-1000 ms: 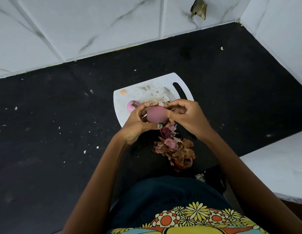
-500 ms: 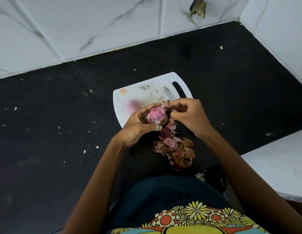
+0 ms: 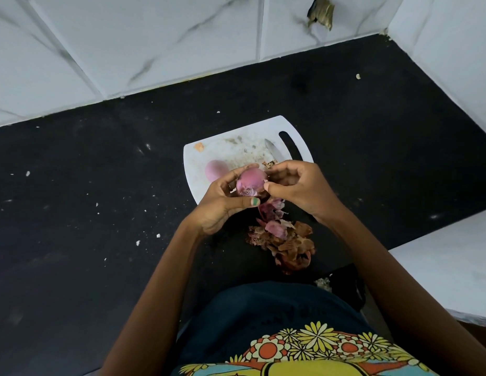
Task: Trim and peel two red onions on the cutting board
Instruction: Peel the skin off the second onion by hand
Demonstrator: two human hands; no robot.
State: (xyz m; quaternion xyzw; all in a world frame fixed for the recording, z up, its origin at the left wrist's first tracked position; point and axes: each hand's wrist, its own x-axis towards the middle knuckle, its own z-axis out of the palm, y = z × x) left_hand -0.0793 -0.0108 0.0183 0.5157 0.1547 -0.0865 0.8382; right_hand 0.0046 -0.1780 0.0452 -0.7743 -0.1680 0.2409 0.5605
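My left hand holds a pink-purple red onion just above the near edge of the white cutting board. The onion's cut end with its rings faces me. My right hand pinches at the onion's right side, thumb and fingers on its skin. A second, peeled onion lies on the board's left part, partly hidden by my left fingers. A knife blade lies on the board beside the handle slot, its handle hidden under my right hand.
A heap of brown and purple onion peels lies on the black counter in front of the board. White tiled walls rise at the back and right. A white surface sits at the lower right.
The onion has turned in my left hand so its cut end faces me. My right fingers have shifted along its right side. The onion on the board shows more.
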